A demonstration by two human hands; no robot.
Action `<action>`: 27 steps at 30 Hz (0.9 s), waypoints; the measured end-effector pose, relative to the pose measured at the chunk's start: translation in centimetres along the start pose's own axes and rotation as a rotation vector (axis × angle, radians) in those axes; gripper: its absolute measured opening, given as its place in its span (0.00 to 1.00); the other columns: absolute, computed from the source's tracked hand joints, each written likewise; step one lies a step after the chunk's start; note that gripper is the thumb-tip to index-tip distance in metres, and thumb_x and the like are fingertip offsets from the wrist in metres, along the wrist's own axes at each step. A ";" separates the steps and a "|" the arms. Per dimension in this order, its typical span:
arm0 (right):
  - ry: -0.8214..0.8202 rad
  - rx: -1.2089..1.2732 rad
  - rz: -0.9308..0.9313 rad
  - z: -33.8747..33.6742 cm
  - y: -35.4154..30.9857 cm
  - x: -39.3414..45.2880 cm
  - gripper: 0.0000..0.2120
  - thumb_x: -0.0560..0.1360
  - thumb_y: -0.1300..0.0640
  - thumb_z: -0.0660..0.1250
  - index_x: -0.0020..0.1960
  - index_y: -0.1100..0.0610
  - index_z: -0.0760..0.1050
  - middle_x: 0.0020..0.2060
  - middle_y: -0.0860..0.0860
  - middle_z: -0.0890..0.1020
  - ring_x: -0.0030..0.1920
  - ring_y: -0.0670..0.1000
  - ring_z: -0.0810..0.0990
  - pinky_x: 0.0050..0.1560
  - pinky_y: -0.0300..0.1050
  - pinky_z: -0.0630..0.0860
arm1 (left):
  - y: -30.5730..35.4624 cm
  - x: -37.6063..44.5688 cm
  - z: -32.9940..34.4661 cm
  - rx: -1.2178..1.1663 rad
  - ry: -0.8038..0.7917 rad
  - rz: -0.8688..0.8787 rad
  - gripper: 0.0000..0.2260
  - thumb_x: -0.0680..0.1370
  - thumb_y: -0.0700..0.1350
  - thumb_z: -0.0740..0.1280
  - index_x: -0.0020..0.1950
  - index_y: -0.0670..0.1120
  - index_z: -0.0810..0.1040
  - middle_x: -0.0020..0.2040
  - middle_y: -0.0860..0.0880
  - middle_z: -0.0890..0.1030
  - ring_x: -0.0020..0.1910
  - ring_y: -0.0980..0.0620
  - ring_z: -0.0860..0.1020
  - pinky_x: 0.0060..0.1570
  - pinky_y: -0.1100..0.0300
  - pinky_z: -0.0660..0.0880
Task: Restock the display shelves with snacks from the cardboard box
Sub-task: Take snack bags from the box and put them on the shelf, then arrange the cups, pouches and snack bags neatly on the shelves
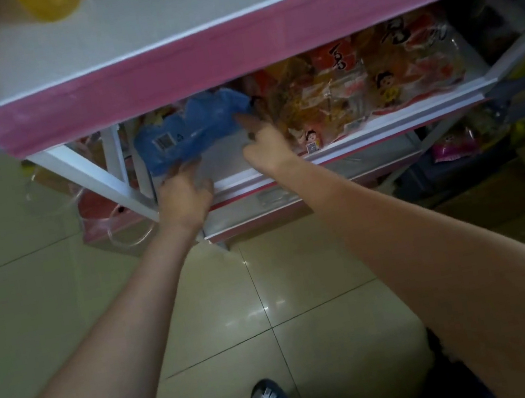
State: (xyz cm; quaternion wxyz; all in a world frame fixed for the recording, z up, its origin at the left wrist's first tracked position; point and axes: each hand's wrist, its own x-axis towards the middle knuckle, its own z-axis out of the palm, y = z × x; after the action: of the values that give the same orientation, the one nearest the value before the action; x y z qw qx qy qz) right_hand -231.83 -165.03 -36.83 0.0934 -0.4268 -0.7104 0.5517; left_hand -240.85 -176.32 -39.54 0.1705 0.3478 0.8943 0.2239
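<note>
A: What carries the goods?
B: A white display rack with pink edge strips [230, 54]. Its middle shelf [364, 133] bears orange snack bags [355, 79] side by side, and a blue packet [188, 135] at the left end.
A: Below?
B: A pale tiled floor [43, 287].
</note>
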 end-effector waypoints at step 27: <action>0.264 0.123 -0.428 -47.9 -20.5 -22.2 0.13 0.77 0.64 0.62 0.59 0.53 0.72 0.52 0.48 0.77 0.50 0.47 0.77 0.50 0.42 0.77 | 43.7 -12.7 -19.7 -0.031 0.469 0.759 0.24 0.69 0.30 0.62 0.64 0.41 0.69 0.56 0.42 0.73 0.52 0.47 0.73 0.52 0.59 0.68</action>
State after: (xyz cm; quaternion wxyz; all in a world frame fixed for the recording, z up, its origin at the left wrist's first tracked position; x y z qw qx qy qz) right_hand -199.51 -147.56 6.34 0.3258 -0.3284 -0.7315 0.5009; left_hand -217.18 -161.98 1.59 -0.1258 0.5886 0.7145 0.3567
